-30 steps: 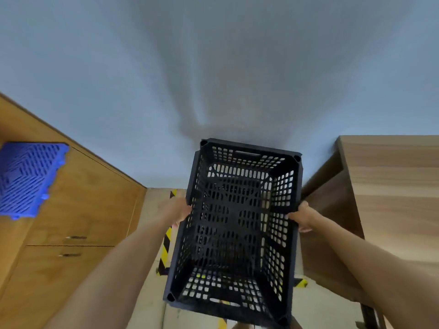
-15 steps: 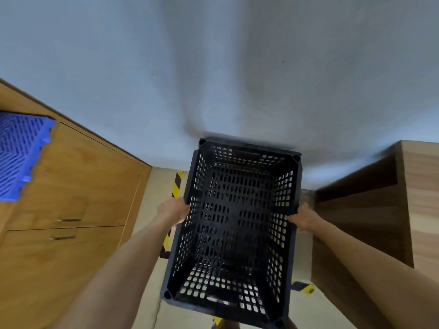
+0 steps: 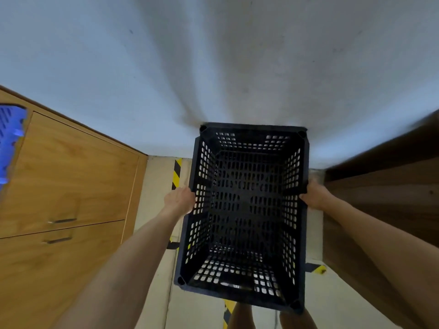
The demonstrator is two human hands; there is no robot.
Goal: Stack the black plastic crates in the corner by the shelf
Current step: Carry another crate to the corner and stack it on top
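Observation:
A black plastic crate (image 3: 247, 210) with perforated walls and floor hangs upright in front of me, its open top facing the camera. My left hand (image 3: 180, 200) grips the middle of its left rim. My right hand (image 3: 314, 197) grips the middle of its right rim. The crate's far end is close to the white wall (image 3: 213, 67), above the beige floor (image 3: 156, 186). The crate hides what lies under it. No other black crate shows.
A light wooden cabinet (image 3: 66, 186) with two drawer handles stands on the left, a blue perforated plastic piece (image 3: 9, 143) on top of it. A dark wooden shelf unit (image 3: 384, 191) stands close on the right. Yellow-black floor tape (image 3: 177, 173) marks the gap between them.
The view has tilted down and moved closer to the wall. The crate has moved forward and lower into the gap between cabinet and shelf unit, both hands still gripping its rims.

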